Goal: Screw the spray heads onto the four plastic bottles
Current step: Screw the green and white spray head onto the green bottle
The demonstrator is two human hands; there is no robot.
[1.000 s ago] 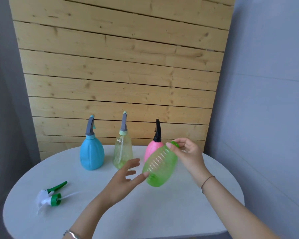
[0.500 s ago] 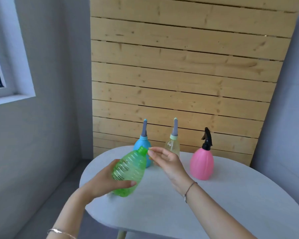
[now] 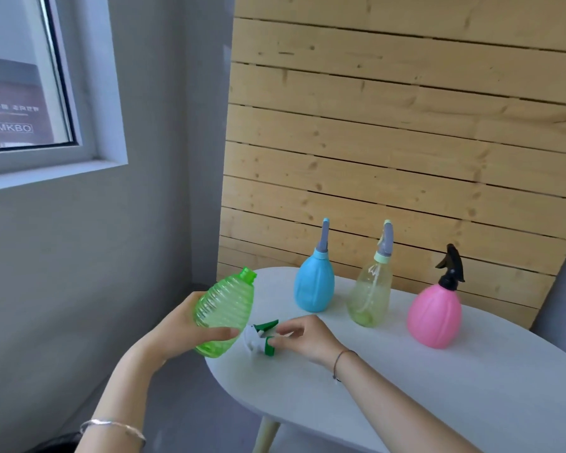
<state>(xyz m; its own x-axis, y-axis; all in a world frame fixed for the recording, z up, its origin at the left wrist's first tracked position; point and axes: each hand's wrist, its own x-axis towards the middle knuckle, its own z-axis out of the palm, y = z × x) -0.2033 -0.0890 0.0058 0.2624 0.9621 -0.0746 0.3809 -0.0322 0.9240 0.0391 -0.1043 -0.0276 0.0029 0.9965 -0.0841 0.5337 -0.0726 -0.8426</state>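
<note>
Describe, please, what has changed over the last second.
The green bottle went from the right hand into the grip of the left hand. The right hand let go and dropped to the table, pinching the spray head lying there. The blue bottle, clear bottle and pink bottle stand unmoved.

Looks like a small, plain room indoors, maybe in a home; hard to say for sure. Has bare gray walls (image 3: 144, 256) and, up on the left, a window (image 3: 20, 76) with a white frame. Has a tall panel of light wood planks (image 3: 406, 142) behind the far edge of a white oval table (image 3: 487, 371) on a pale wooden leg (image 3: 267, 434). Keeps a blue bottle (image 3: 314, 289), a pale yellow bottle (image 3: 370, 295) and a pink bottle (image 3: 435, 318) in a row near the tabletop's far edge.
</note>
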